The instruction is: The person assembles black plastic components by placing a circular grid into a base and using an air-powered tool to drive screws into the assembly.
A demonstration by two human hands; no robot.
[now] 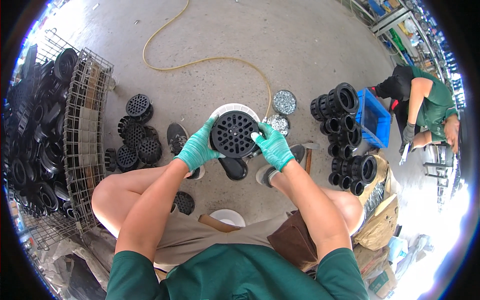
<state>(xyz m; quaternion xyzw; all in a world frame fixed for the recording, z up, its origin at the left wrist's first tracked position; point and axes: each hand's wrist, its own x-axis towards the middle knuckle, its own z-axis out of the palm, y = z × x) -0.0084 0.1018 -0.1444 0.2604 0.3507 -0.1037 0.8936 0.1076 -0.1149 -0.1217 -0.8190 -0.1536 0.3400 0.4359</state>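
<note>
Between my two green-gloved hands is a round black drain grate with holes and slots [234, 134], its face turned up. My left hand [198, 147] grips its left edge, and my right hand [274, 146] its right edge with the thumb on top. Beneath the grate, the rim of a white round base [234, 107] shows at the far side. A dark, rounded oblong piece [235, 170] juts out on the near side. Just right of the base stand a round dish of nuts or washers [278, 125] and a dish of bolts or screws [284, 102].
At left stands a wire basket [86, 130] full of black parts, with several black grates [137, 134] beside it. Black ring fittings [346, 98] are stacked at right, near a blue crate [383, 120] and a bent-over co-worker [431, 107]. A yellow hose [200, 61] crosses the floor. A hammer [308, 161] lies by my right foot.
</note>
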